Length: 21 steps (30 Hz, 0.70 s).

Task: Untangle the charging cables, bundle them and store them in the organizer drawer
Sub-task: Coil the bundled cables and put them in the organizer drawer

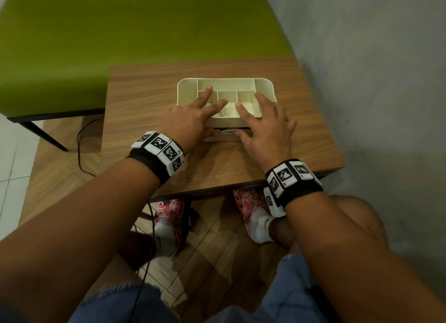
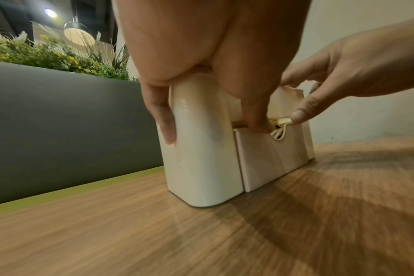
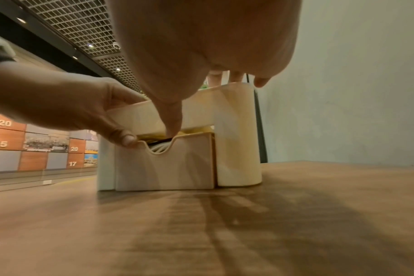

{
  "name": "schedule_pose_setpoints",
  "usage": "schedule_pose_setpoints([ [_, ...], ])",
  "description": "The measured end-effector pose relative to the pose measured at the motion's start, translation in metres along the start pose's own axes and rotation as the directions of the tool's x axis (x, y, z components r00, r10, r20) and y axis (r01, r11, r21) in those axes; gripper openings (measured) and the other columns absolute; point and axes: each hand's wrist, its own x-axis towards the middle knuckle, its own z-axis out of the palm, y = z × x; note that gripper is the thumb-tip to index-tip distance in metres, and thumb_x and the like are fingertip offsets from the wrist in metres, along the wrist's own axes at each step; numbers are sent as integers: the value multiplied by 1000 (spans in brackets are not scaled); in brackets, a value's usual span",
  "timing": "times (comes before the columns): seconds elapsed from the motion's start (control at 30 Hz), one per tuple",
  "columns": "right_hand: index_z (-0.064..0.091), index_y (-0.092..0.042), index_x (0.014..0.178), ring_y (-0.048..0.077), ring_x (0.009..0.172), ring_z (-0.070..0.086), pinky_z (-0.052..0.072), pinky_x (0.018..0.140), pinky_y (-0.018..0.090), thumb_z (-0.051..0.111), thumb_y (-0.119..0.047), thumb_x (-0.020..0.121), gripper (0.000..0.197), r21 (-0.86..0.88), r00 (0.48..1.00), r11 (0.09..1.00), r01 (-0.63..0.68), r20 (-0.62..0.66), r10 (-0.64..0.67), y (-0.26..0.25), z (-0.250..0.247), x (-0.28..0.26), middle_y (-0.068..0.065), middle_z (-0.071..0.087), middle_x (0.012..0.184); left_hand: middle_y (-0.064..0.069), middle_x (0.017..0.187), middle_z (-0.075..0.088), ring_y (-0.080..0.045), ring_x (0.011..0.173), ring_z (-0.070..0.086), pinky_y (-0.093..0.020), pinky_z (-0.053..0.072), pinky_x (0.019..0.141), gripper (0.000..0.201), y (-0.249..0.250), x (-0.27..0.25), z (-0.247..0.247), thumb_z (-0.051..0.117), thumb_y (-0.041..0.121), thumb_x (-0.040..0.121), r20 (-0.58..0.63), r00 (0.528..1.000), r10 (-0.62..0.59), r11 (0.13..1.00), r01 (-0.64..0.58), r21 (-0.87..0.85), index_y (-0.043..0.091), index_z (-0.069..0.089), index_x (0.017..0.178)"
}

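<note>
With cables (image 3: 160,147) already inside the nearly closed drawer (image 3: 164,164), my left hand (image 1: 190,120) and right hand (image 1: 265,124) grasp the organizer (image 1: 188,86), thumbs at the drawer's top edge; next, I judge, push it flush.

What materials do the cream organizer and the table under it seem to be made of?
The organizer looks like glossy moulded plastic: it has smooth rounded corners and a bright highlight on its side. The table shows a printed-looking wood grain with a matte surface, so probably laminate, though solid wood cannot be excluded.
</note>
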Motion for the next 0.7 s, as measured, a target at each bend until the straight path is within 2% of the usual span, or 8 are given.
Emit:
schedule_pose_setpoints([
  [0.07,23,-43,151,27,149,15,24,109,54,69,-49,82,83,-10,995,999,-33,89,33,8,-2,2,1,10,164,3,164,8,-38,110,63,-52,56,73,80,-2,1,2,63,52,86,-6,1000,12,1000,-12,5,50,13,148],
  [0.1,16,-42,153,26,151,8,23,112,54,70,-47,82,89,-4,992,999,-42,120,42,12,-1,4,0,6,165,3,164,8,-39,109,64,-52,56,72,80,-2,1,3,64,50,86,-3,1000,16,1000,-16,8,50,12,148],
  [0.2,23,-37,152,25,151,11,29,111,53,74,-32,83,85,3,992,1000,-29,124,29,16,3,12,0,20,163,3,164,9,-40,108,64,-53,57,72,80,-1,2,3,65,43,88,1,1000,7,1000,-7,1,51,12,147],
  [0.27,24,-37,152,25,151,12,30,112,51,72,-34,85,83,-18,989,1000,-11,148,14,17,2,15,-1,24,162,3,165,8,-40,109,63,-51,56,73,79,0,2,-1,65,39,89,-3,1000,8,1000,-8,-3,51,13,147],
  [0.4,7,-40,154,23,150,13,22,117,48,69,-53,83,95,-31,978,997,74,197,-66,34,-10,25,-4,3,166,4,164,8,-35,118,59,-45,54,78,78,-9,-1,-9,68,33,88,8,997,76,997,-75,-2,47,22,149],
  [0.5,2,-40,154,21,152,5,15,121,48,68,-56,82,99,-65,941,971,232,266,-207,48,-11,33,-6,-9,165,7,164,10,-34,122,56,-49,56,82,81,-20,-1,-16,73,32,84,38,989,146,989,-144,-47,47,26,148],
  [0.6,18,-36,154,26,143,32,37,110,45,72,-52,81,93,-39,926,955,295,259,-276,48,-7,35,-2,12,165,5,164,9,-36,122,53,-51,52,88,83,-21,2,-20,72,40,84,58,986,154,988,-156,21,45,22,150],
  [0.7,26,-36,152,27,125,48,44,98,44,68,-53,83,83,-46,935,956,291,228,-273,40,-7,33,1,18,164,2,165,3,-36,135,31,-55,26,107,93,-11,1,-18,70,58,77,3,996,84,974,-83,212,45,13,150],
])
